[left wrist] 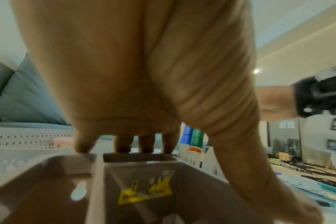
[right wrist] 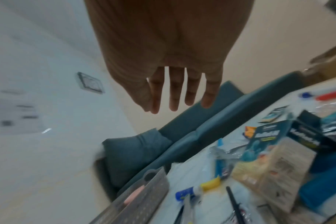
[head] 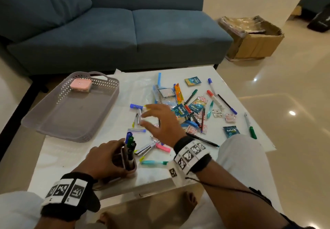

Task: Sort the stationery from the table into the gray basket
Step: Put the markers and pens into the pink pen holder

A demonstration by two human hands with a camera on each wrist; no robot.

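Observation:
My left hand grips a small grey pen holder at the table's near edge; its fingers curl over the far rim of the pen holder. Blue and green markers stand in it, and the same markers show behind the rim. My right hand hovers open, fingers spread, above the scattered pens and holds nothing; the right hand shows straight fingers. The gray basket sits at the left with a pink box in its far corner.
Pens, markers, a stapler, a pink eraser, sachets and small blue packets lie strewn over the white table. A blue sofa stands behind it. A cardboard box sits on the floor at the right.

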